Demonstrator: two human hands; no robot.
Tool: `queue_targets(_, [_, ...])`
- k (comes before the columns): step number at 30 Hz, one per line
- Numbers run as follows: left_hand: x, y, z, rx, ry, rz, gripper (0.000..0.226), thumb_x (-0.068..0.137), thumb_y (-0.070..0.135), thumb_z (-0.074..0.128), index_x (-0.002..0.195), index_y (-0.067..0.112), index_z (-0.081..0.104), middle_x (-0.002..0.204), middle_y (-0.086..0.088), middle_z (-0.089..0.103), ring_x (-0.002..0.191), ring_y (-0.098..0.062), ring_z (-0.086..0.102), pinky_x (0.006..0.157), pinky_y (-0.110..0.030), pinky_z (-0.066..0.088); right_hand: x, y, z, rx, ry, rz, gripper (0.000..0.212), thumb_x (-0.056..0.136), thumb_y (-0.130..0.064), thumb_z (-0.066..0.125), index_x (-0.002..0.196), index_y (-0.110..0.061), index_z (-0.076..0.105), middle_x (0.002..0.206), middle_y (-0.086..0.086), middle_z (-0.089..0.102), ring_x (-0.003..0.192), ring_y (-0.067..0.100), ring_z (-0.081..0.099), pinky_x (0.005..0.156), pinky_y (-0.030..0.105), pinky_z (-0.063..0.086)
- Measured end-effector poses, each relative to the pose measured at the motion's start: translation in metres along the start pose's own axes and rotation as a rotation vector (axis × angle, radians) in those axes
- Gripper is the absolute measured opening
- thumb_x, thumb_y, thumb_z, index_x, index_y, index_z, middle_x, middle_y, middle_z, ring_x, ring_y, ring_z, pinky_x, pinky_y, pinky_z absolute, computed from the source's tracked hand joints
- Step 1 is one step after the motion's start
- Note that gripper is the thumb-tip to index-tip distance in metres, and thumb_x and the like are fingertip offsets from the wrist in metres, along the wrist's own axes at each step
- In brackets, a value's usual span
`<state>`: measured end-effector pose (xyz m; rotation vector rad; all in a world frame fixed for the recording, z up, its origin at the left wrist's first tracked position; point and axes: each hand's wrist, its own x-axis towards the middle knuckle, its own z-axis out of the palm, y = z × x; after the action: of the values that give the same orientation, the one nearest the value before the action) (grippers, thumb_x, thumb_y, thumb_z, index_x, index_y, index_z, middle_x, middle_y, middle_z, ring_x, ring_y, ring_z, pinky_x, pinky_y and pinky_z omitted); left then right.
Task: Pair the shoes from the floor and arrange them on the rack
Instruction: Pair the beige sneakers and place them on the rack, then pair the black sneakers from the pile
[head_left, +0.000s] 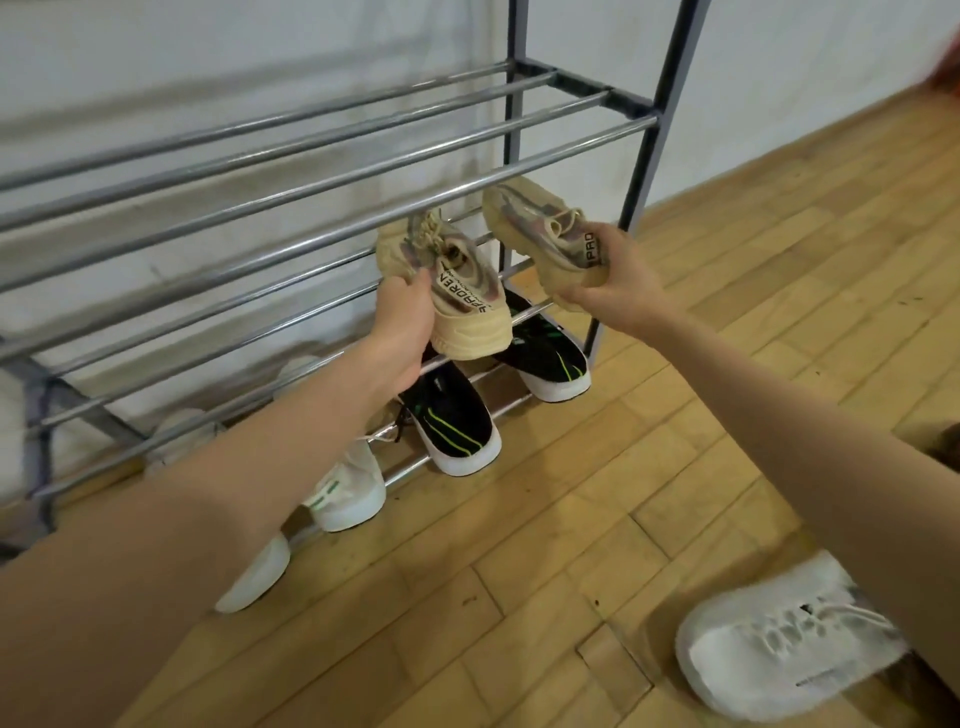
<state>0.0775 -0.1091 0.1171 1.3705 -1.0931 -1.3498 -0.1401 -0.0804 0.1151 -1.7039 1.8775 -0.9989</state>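
Note:
I hold a pair of beige sneakers at the right end of the metal shoe rack (322, 176), between its upper and lower tiers. My left hand (402, 317) grips the left beige sneaker (467, 306) by its heel, toe pointing into the rack. My right hand (618, 283) grips the right beige sneaker (535, 234) at its heel, toe tilted up toward the top bars. On the bottom tier sit two black sneakers with green stripes (452, 421) (545, 358) and two white sneakers (348, 493) (257, 574).
A loose white sneaker (779, 639) lies on the wooden floor (571, 519) at the lower right, partly under my right forearm. A white wall (208, 62) stands behind the rack. The rack's dark upright posts (649, 130) frame its right end.

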Motion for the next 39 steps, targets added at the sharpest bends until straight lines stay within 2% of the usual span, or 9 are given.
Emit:
queue_targets(5, [-0.004,0.001,0.001,0.035,0.056,-0.039,0.026,0.098,0.021,0.044,0.113,0.008,0.061,0.106,-0.007,0.069,0.100,-0.022,0.065,0.090,-0.038,0.054,-0.032,0.005,0.018,-0.080,0.100,-0.069,0.080,0.083,-0.014,0.066,0.151,-0.019,0.023,0.155,0.007,0.022,0.139,0.031,0.034,0.112,0.046,0.038])
queue_targets(9, [-0.019,0.011,0.002,0.116,0.150,-0.019,0.017,0.093,0.019,0.045,0.086,0.014,0.059,0.085,-0.003,0.064,0.074,-0.016,0.057,0.056,-0.018,0.047,-0.074,0.011,0.015,-0.145,0.046,-0.089,0.077,0.089,-0.004,0.057,0.153,-0.016,0.017,0.161,0.006,0.010,0.148,0.025,0.015,0.115,0.029,0.022])
queue_targets(12, [-0.054,0.003,0.014,0.412,0.299,0.158,0.031,0.087,0.022,0.041,0.108,0.012,0.060,0.114,-0.011,0.061,0.103,-0.027,0.056,0.088,-0.040,0.049,-0.109,0.024,0.005,-0.191,0.051,-0.071,0.068,0.089,-0.002,0.055,0.149,-0.006,0.024,0.154,0.012,0.024,0.142,0.027,0.028,0.112,0.032,0.029])
queue_targets(14, [-0.092,-0.016,0.028,0.551,0.379,0.360,0.035,0.086,0.014,0.043,0.119,0.009,0.053,0.125,-0.015,0.049,0.113,-0.027,0.047,0.096,-0.036,0.040,-0.134,0.043,-0.002,-0.249,0.047,-0.028,0.060,0.088,0.000,0.053,0.144,-0.003,0.031,0.150,0.016,0.028,0.138,0.030,0.032,0.107,0.034,0.033])
queue_targets(18, [-0.154,-0.071,0.060,0.657,0.047,0.629,0.032,0.081,0.004,0.053,0.113,0.008,0.054,0.120,-0.010,0.047,0.112,-0.024,0.046,0.095,-0.028,0.037,-0.183,0.082,-0.022,-0.346,0.004,0.111,0.056,0.091,-0.003,0.052,0.143,-0.001,0.032,0.148,0.018,0.027,0.135,0.034,0.033,0.107,0.033,0.032])
queue_targets(28, [-0.197,-0.160,0.135,0.797,-0.520,0.260,0.026,0.086,0.008,0.052,0.111,0.015,0.058,0.119,-0.006,0.055,0.096,-0.013,0.050,0.080,-0.025,0.037,-0.331,0.129,-0.061,-0.343,0.064,0.472,0.052,0.090,-0.002,0.052,0.140,-0.003,0.038,0.139,0.013,0.039,0.133,0.026,0.036,0.108,0.028,0.030])
queue_targets(32, [-0.222,-0.182,0.147,0.699,-0.628,0.332,0.027,0.084,0.002,0.053,0.109,0.011,0.058,0.112,-0.006,0.060,0.096,-0.015,0.056,0.080,-0.029,0.046,-0.384,0.129,-0.061,-0.248,0.190,0.588,0.048,0.091,0.000,0.054,0.137,-0.006,0.043,0.138,0.010,0.042,0.128,0.020,0.041,0.101,0.016,0.028])
queue_targets(36, [-0.237,-0.187,0.156,0.587,-0.758,0.429,0.028,0.085,-0.001,0.051,0.109,0.012,0.056,0.103,0.000,0.063,0.092,-0.016,0.060,0.079,-0.032,0.050,-0.423,0.132,-0.061,-0.157,0.398,0.752,0.045,0.091,-0.010,0.058,0.134,-0.016,0.047,0.137,0.003,0.045,0.124,0.015,0.045,0.107,0.034,0.041])
queue_targets(39, [-0.241,-0.193,0.159,0.581,-0.842,0.417,0.029,0.086,0.000,0.048,0.104,0.022,0.052,0.097,0.007,0.063,0.088,-0.012,0.062,0.075,-0.026,0.049,-0.448,0.130,-0.062,-0.094,0.419,0.781,0.046,0.089,-0.023,0.064,0.132,-0.019,0.048,0.130,-0.002,0.051,0.116,0.011,0.050,0.098,0.030,0.046])
